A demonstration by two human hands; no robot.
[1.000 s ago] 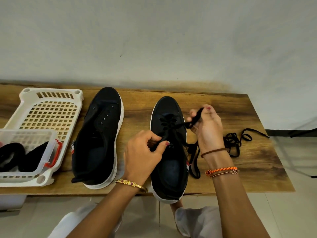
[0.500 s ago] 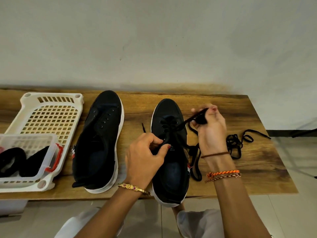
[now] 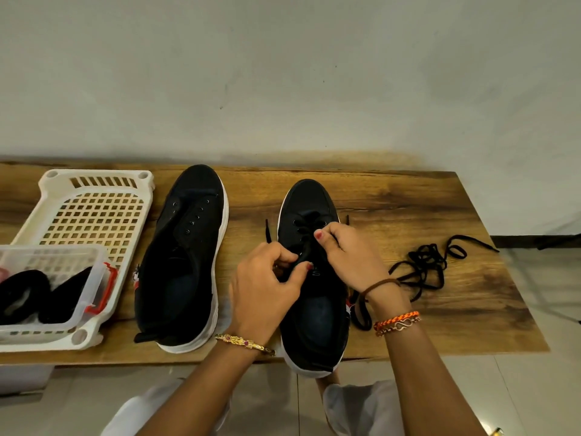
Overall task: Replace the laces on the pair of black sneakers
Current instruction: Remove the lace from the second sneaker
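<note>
Two black sneakers with white soles stand toes-to-the-wall on a wooden tabletop [image 3: 393, 209]. The right sneaker [image 3: 314, 309] sits near the middle of the front edge, its heel hanging slightly past that edge; a black lace [image 3: 306, 229] crosses its upper eyelets, with one lace tip showing on each side of the toe. The left hand [image 3: 264, 287] is over the tongue area, thumb and forefinger curled together and pinching the lace. The right hand [image 3: 349, 256] is just beside it, touching the shoe's lacing, its fingers curled and pinching the lace near the eyelets. A loop of lace hangs down by the right wrist, beside the shoe.

The left sneaker [image 3: 182, 262] lies just to the left, apart from the hands, its eyelets bare.

A loose tangle of black lace [image 3: 430, 262] lies toward the right edge of the tabletop.

At the left edge a white basket [image 3: 94, 209] rests on the tabletop, and a clear box [image 3: 94, 278] with red clips sits in its near end, holding dark bundles [image 3: 31, 294] whose nature I cannot tell.
</note>
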